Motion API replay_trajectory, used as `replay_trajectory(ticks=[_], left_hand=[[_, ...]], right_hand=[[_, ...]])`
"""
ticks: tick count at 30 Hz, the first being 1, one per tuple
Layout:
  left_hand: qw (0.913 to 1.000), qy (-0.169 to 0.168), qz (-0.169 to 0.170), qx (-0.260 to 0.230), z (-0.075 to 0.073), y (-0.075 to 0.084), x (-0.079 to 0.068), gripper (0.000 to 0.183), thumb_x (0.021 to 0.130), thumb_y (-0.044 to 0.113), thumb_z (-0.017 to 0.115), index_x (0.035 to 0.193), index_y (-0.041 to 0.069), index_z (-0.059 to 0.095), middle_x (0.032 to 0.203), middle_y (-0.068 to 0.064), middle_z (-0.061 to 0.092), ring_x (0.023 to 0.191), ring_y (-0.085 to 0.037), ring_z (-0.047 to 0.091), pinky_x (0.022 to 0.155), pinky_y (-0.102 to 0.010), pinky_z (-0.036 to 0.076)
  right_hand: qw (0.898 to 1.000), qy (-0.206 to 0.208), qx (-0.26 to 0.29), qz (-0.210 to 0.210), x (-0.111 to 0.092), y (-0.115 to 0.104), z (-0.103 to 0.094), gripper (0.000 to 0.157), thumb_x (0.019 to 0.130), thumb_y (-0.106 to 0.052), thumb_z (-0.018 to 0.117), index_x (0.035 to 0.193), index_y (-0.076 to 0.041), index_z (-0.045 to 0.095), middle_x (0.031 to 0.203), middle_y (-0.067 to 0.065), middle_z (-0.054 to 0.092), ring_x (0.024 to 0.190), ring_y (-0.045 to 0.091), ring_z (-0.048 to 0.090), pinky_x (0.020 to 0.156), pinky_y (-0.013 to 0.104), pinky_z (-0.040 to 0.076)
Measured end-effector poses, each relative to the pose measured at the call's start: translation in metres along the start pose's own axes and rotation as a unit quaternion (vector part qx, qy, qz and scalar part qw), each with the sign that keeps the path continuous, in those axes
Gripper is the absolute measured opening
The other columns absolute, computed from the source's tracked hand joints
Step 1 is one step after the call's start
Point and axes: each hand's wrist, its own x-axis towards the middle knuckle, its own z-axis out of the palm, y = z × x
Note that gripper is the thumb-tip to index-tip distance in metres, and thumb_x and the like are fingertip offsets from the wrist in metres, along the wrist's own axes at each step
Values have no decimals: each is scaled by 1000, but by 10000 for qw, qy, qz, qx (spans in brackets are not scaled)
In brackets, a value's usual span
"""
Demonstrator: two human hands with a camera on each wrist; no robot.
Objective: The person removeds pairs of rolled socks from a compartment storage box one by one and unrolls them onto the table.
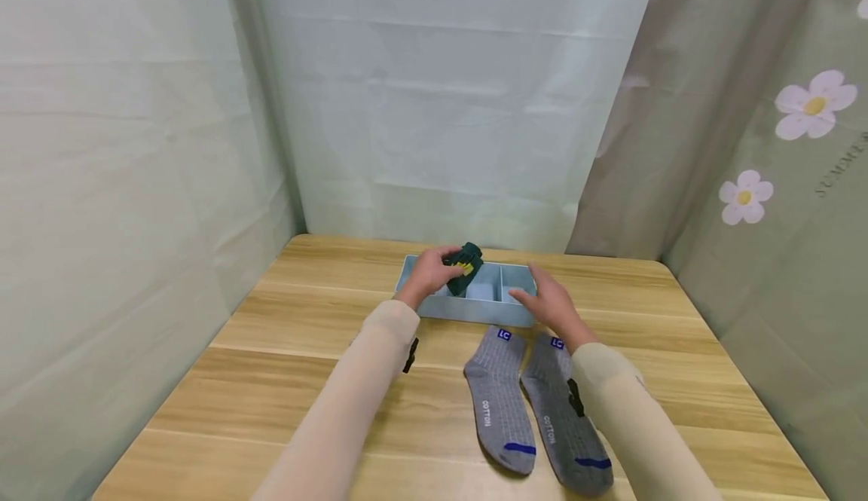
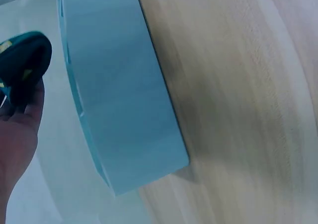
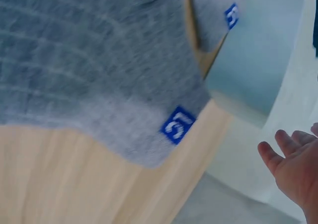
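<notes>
Above a blue divided tray (image 1: 475,311) on the bench (image 1: 305,297), the left hand (image 1: 430,273) pinches a dark green cloth bundle (image 1: 466,269); the right hand (image 1: 552,303), fingers spread, holds nothing. Likely light and soft, the bundle suits a grip around its middle.

In the head view, the scene is lit softly and evenly, with faint creases left visible in the bright backdrop cloth (image 1: 441,109). Thin shadows are cast on the wooden table (image 1: 237,380) along the edges of the grey socks (image 1: 498,403). The sleeves (image 1: 353,410) are stretched toward the bottom edge by the wide lens. In both wrist views a cooler, bluish cast is shown. In the left one, the light-blue box (image 2: 119,85) is bowed by distortion, a broad shadow is laid beside it, and the dark green bundle (image 2: 30,57) is rendered nearly black. In the right one, knit detail is blurred — the blue label (image 3: 178,125) stays legible.
</notes>
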Motion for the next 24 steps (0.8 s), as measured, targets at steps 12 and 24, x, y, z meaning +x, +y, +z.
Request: replay_trajectory(ticks=[12,24], left_hand=[[9891,-1386,501,-13,8,20,-10,44,90,12,69,133,9,60,128,-10,61,111,-23,60,89,-35,54],[9822,-1755,669,18,13,18,-16,45,87,3,71,129,7,55,124,-10,62,112,-25,58,90,-38,53]], right_hand=[[9975,-359,391,-476,1,-33,-4,92,90,-40,73,159,-11,20,158,18,31,141,41,33,110,61,30],[9945,-523,493,-763,-6,-34,0,54,91,-29,74,137,-6,57,125,16,65,119,37,59,98,53,47]])
